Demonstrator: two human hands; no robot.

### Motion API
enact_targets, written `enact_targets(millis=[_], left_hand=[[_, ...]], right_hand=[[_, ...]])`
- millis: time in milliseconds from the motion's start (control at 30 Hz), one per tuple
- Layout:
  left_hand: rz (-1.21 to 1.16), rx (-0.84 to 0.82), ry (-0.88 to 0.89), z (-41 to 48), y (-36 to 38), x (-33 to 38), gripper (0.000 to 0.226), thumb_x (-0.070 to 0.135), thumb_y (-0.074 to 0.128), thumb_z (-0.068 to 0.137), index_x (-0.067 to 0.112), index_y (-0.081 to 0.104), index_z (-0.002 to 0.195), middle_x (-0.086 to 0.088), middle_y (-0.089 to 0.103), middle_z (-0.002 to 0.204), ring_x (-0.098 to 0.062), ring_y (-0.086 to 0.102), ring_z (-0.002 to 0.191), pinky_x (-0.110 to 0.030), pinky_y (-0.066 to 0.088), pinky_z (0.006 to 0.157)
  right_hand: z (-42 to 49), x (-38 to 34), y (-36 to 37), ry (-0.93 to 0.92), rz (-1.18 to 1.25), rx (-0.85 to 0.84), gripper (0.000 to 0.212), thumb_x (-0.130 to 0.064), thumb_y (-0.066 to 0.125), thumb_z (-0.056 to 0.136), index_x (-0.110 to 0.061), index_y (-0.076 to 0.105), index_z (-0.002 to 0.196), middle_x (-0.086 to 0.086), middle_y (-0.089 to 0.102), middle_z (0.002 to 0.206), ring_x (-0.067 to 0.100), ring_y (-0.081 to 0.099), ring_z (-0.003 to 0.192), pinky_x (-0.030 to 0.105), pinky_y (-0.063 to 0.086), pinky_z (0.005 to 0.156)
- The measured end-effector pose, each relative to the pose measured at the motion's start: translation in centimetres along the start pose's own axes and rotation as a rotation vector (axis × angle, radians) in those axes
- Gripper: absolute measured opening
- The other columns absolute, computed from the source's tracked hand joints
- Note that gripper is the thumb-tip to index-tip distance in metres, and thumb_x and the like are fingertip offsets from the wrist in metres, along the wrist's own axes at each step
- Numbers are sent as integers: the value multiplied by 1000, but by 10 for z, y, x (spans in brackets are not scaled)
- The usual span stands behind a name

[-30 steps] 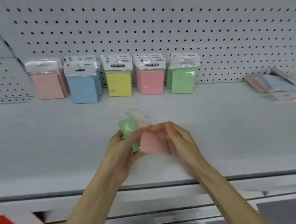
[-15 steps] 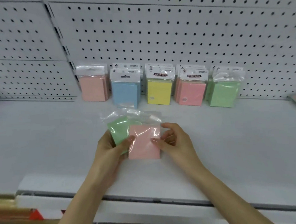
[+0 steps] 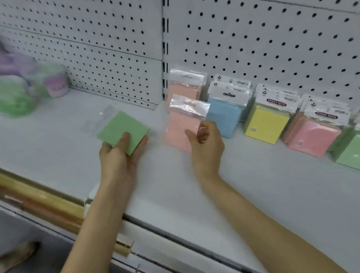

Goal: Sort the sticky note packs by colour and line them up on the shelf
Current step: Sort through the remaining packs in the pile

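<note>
My left hand (image 3: pixel 120 155) holds a green sticky note pack (image 3: pixel 122 129) in clear wrap, tilted, just above the white shelf (image 3: pixel 264 194). My right hand (image 3: pixel 206 145) pinches a pale pink pack (image 3: pixel 179 127) upright, in front of the pale pink stack (image 3: pixel 185 88) at the left end of the row. Along the pegboard to the right stand a blue stack (image 3: pixel 224 114), a yellow stack (image 3: pixel 266 124), a stronger pink stack (image 3: pixel 312 136) and a green stack (image 3: pixel 357 151).
Blurred purple and green packaged goods (image 3: pixel 11 84) lie on the shelf at far left. Gold-coloured rolls (image 3: pixel 41 201) lie below the shelf's front edge at left. White pegboard (image 3: pixel 263 34) backs the shelf.
The two packs, held together before, have been pulled apart: the green one went left with my left hand, the pink one went right and back towards the row. The view swung left.
</note>
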State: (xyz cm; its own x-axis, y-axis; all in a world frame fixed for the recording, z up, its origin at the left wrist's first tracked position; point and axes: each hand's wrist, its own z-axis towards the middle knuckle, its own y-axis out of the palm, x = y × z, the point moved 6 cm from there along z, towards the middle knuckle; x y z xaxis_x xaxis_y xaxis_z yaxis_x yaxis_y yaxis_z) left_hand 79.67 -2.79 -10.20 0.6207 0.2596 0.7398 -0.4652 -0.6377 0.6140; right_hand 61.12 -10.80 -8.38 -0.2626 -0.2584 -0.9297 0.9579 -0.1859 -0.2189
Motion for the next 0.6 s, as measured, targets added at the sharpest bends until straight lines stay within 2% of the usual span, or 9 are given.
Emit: enact_targets(millis=[67, 167, 300, 467, 600], left_hand=[[26, 19, 37, -1, 0, -3, 31, -1, 50, 95, -2, 50, 126, -15, 62, 122, -29, 65, 105, -39, 58, 81], [135, -16, 92, -4, 3, -6, 29, -1, 51, 95, -2, 52, 124, -16, 62, 122, -27, 66, 102, -39, 58, 82], [91, -9, 78, -2, 0, -3, 30, -2, 51, 95, -2, 51, 125, -16, 61, 124, -31, 63, 109, -39, 59, 80], [32, 11, 31, -2, -3, -2, 31, -1, 50, 95, -2, 48, 127, -17, 59, 126, -32, 62, 110, -40, 58, 81], [61, -18, 57, -8, -3, -2, 31, -1, 51, 95, -1, 48, 126, -15, 60, 125, -30, 62, 110, -37, 59, 80]], right_hand=[[13, -4, 10, -51, -61, 63, 20, -12, 70, 82, -13, 56, 97, 2, 53, 82, 15, 48, 70, 23, 40, 68], [28, -8, 24, -152, -168, 142, 22, -10, 67, 83, -8, 59, 103, 2, 54, 88, 22, 52, 81, 36, 45, 74], [43, -6, 35, -149, -273, 220, 23, -14, 65, 85, -9, 60, 107, 9, 61, 95, 28, 52, 93, 44, 46, 78], [50, -7, 39, -119, -320, 243, 27, -18, 63, 87, -12, 54, 112, 6, 60, 101, 24, 54, 99, 38, 46, 74], [53, -9, 36, -39, -359, 263, 28, -25, 62, 88, -17, 49, 112, 0, 60, 103, 22, 60, 86, 30, 34, 58]])
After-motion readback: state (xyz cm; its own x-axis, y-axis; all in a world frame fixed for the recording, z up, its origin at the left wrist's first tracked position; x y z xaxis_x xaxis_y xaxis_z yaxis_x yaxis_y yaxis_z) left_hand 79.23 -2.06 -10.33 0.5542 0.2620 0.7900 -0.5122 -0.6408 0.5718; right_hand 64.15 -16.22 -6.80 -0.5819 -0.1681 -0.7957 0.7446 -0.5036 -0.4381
